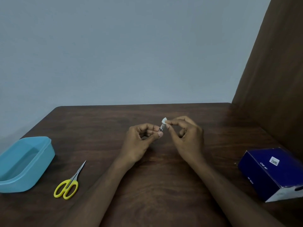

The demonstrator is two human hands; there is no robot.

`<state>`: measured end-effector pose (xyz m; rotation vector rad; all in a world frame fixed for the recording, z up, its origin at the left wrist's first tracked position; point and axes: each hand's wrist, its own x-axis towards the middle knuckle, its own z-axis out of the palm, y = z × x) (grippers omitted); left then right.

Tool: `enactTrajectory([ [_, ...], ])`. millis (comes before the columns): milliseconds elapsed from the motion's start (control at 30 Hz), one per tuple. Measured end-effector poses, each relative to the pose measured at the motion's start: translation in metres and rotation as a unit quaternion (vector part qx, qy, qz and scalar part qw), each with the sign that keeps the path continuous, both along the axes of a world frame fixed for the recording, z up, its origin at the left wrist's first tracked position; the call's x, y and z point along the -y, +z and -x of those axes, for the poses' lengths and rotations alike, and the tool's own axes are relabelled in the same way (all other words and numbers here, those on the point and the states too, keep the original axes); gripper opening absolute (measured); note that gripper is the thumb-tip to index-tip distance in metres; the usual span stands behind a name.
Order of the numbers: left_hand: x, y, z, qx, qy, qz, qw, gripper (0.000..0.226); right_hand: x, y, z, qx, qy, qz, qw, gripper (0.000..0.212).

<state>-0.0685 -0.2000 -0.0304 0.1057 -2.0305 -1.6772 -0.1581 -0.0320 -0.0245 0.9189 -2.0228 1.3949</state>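
Above the middle of the dark wooden table (164, 185), both hands meet on a small capsule-like item (161, 128) with a metallic lower end. My left hand (139, 141) pinches its lower end between thumb and fingers. A white paper tab (164, 120) sticks up from the item's top, and my right hand (186, 135) pinches this tab between thumb and forefinger. The item is too small to make out in detail.
A light blue plastic tub (37, 163) stands at the left table edge. Yellow-handled scissors (68, 184) lie shut beside it, tips pointing away. A dark blue cardboard box (277, 172) sits at the right. A brown wooden panel (275, 71) rises along the right side.
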Motion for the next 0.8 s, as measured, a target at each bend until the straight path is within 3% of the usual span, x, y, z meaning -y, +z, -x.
enactTrajectory([
  [167,0.001,0.000,-0.001,-0.012,-0.003,-0.006,1.000,0.008,-0.002,0.003,-0.009,-0.034,0.049,-0.015,0.998,0.009],
  [267,0.002,0.001,-0.003,-0.010,-0.022,-0.003,1.000,0.009,-0.002,0.004,-0.010,0.000,0.075,0.010,0.997,0.009],
  [433,-0.001,0.001,-0.003,-0.006,-0.031,0.004,0.999,0.007,-0.002,0.001,0.001,0.049,0.001,0.031,0.998,0.016],
  [600,0.002,-0.001,-0.003,-0.012,-0.033,0.007,0.999,0.014,-0.004,0.003,-0.011,0.005,0.094,0.025,0.995,0.010],
  [800,0.000,0.000,-0.003,-0.007,-0.030,0.006,1.000,0.008,-0.003,0.001,0.001,0.034,-0.010,0.021,0.999,0.013],
])
